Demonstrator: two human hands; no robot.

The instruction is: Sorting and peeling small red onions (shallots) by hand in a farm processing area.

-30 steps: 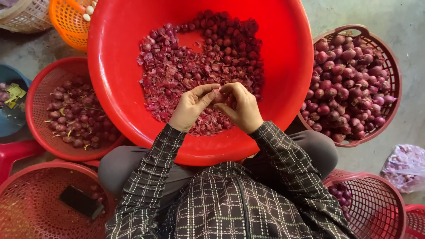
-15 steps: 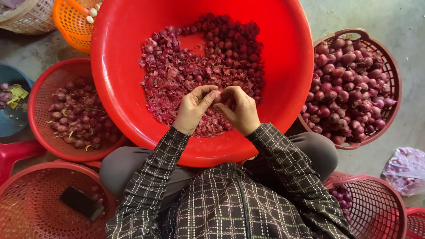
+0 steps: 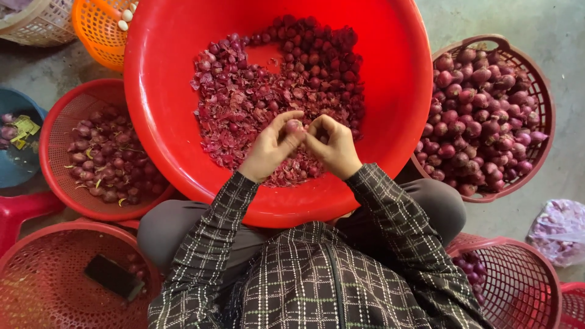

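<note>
A big red basin (image 3: 158,116) sits in front of me with several small red shallots and a heap of purple skins (image 3: 244,116) in it. Over its near side my left hand (image 3: 271,149) and my right hand (image 3: 334,146) meet, fingertips together. Between them they pinch one small shallot (image 3: 294,126), which both hands grip. My sleeves are dark checked cloth.
A dark red basket (image 3: 545,103) of shallots stands at the right, a red basket (image 3: 55,158) of shallots at the left. An orange basket (image 3: 97,30) is at the top left. Two more red baskets (image 3: 36,286) flank my knees, one holding a dark flat object (image 3: 113,277). A plastic bag (image 3: 557,228) lies at the right.
My hands have stayed together over the basin, the fingers shifting slightly on the shallot. Nothing else has moved.
</note>
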